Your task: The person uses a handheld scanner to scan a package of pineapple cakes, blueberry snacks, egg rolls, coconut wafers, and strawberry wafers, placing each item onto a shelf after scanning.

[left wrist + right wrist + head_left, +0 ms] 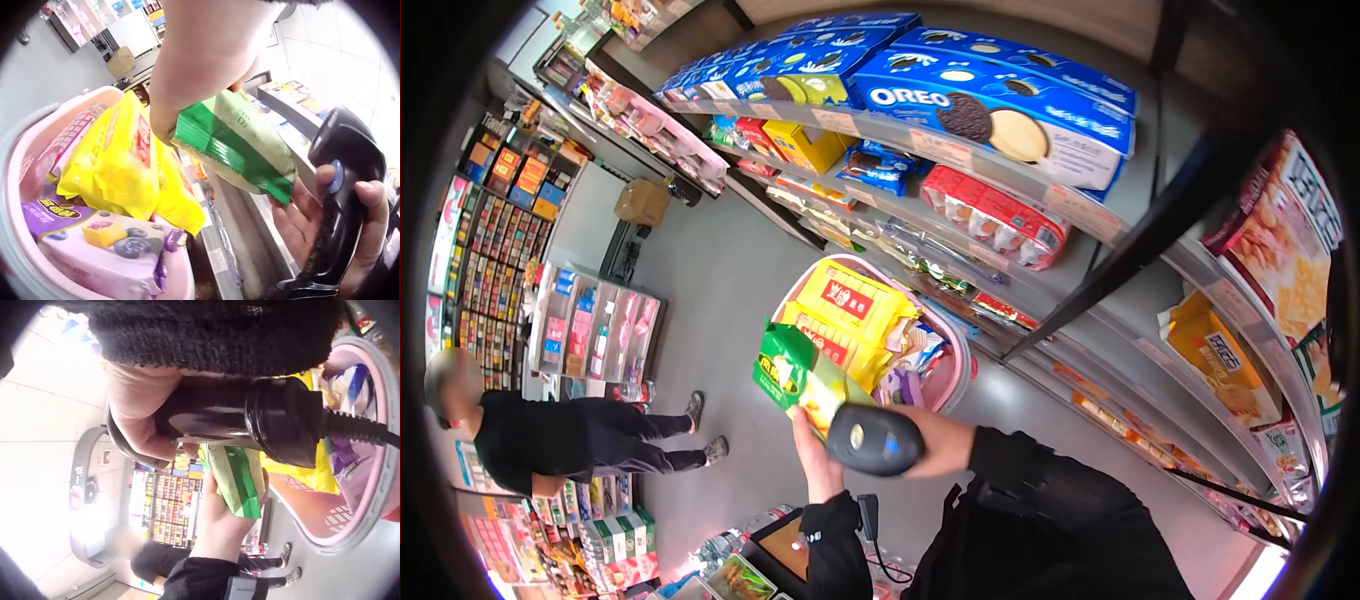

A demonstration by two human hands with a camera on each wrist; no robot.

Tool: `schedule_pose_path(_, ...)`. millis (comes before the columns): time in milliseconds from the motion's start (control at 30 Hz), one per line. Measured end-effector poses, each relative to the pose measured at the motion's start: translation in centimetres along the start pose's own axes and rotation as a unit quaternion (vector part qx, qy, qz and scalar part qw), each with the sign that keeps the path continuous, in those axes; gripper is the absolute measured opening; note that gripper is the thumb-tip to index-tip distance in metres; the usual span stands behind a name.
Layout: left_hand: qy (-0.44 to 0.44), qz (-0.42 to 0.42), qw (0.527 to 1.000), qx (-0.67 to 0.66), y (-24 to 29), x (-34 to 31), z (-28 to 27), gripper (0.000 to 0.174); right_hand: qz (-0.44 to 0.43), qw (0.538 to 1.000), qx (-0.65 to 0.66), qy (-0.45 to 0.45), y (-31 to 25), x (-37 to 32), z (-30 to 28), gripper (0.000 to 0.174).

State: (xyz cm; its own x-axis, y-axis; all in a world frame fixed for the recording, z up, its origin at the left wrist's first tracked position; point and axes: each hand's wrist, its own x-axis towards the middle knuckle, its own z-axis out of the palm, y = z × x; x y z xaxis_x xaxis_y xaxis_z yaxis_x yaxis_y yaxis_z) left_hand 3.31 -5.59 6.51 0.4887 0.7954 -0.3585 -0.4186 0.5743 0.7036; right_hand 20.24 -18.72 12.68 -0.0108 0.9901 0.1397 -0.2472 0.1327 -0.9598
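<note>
The left hand (814, 462) pinches a green snack packet (792, 372) between thumb and curled fingers and holds it up just in front of the pink basket (963, 345), above that basket's near rim. The right hand (938, 446) has its fingers wrapped round the grip of a black barcode scanner (874, 438), 1 fingertip lying by its blue button. The scanner sits on the near side of the basket, its head touching or almost touching the packet's lower end; which of the 2, the pictures do not settle.

Inside the basket lie yellow packets (852, 308) and, beneath them, a purple box (100, 250). Shelves of Oreo boxes (1000, 110) run beside the basket, and a person in black (570, 435) stands well apart from it.

The step in hand looks like scanning the green packet. No barcode shows on any visible face, so the next move calls for turning the packet until its code faces the scanner's window, with a small gap between the 2.
</note>
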Motion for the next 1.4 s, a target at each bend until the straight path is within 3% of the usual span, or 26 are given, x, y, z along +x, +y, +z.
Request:
schedule_pose_path(67, -0.021, -0.087, 0.996, -0.008, 0.8, -3.6, 4.5, 0.058, -0.044, 0.998, -0.039, -0.039, -4.3, -3.4, 0.2, 0.06)
schedule_pose_path(133, -0.027, -0.134, 0.989, -0.052, -1.6, -4.8, 4.3, 0.053, -0.039, 0.991, -0.033, -0.126, -6.3, -6.7, 0.5, 0.066)
schedule_pose_path(200, -0.16, -0.172, 0.972, -0.002, -3.5, -7.6, 8.0, 0.048, -0.042, 0.995, 0.013, -0.088, -8.8, -11.2, 0.4, 0.067)
schedule_pose_path(233, -0.131, -0.271, 0.951, -0.066, -3.2, -9.6, 11.7, 0.043, -0.038, 0.998, 0.021, -0.044, -9.5, -14.0, 0.2, 0.062)
schedule_pose_path(267, -0.14, -0.285, 0.946, -0.064, -4.6, -10.3, 12.1, 0.043, -0.034, 0.999, 0.028, 0.002, -10.0, -17.1, -0.1, 0.058)
schedule_pose_path(333, -0.202, -0.465, 0.85, -0.143, -7.5, -12.0, 13.9, 0.042, 0.049, 0.997, -0.054, 0.018, -10.4, -23.1, -0.5, 0.051)
schedule_pose_path(400, -0.232, -0.5, 0.821, -0.151, -9.5, -14.9, 16.6, 0.043, 0.017, 0.981, -0.114, 0.156, -11.3, -28.4, 0.6, 0.047)
schedule_pose_path(467, -0.355, -0.589, 0.715, -0.128, -11.7, -17.2, 17.9, 0.047, 0.03, 0.962, -0.166, 0.215, -12.4, -32.8, 1.8, 0.05)
schedule_pose_path(533, -0.346, -0.629, 0.687, -0.113, -14.3, -20.3, 18.2, 0.048, 0.086, 0.924, -0.24, 0.285, -14.0, -36.8, 3.7, 0.053)
schedule_pose_path(600, -0.368, -0.647, 0.666, -0.048, -16.4, -23.0, 18.8, 0.061, 0.097, 0.904, -0.233, 0.345, -14.4, -40.8, 5.9, 0.054)
schedule_pose_path(633, -0.373, -0.66, 0.651, -0.038, -17.4, -24.3, 19.1, 0.061, 0.148, 0.886, -0.257, 0.356, -14.8, -42.8, 6.9, 0.053)
schedule_pose_path(700, -0.362, -0.727, 0.58, -0.063, -19.2, -26.7, 19.5, 0.057, 0.2, 0.859, -0.273, 0.383, -15.4, -46.5, 8.9, 0.052)
schedule_pose_path(867, -0.434, -0.749, 0.495, -0.069, -22.4, -32.8, 20.0, 0.059, 0.189, 0.841, -0.295, 0.413, -17.1, -53.4, 12.1, 0.047)
schedule_pose_path(933, -0.462, -0.767, 0.442, -0.06, -23.4, -34.5, 20.2, 0.06, 0.166, 0.838, -0.292, 0.43, -16.4, -55.8, 13.1, 0.046)
schedule_pose_path(1033, -0.474, -0.776, 0.409, -0.079, -25.0, -36.9, 19.9, 0.062, 0.154, 0.842, -0.283, 0.432, -16.0, -58.9, 14.4, 0.046)
schedule_pose_path(1167, -0.487, -0.75, 0.44, -0.083, -26.5, -39.1, 18.8, 0.068, 0.136, 0.841, -0.288, 0.436, -16.0, -61.8, 15.8, 0.046)
schedule_pose_path(1233, -0.491, -0.764, 0.411, -0.074, -26.1, -40.2, 20.0, 0.062, 0.135, 0.844, -0.284, 0.435, -16.0, -62.8, 16.1, 0.046)
schedule_pose_path(1400, -0.492, -0.769, 0.402, -0.072, -27.3, -41.1, 19.4, 0.064, 0.114, 0.855, -0.278, 0.422, -16.0, -64.6, 16.4, 0.046)
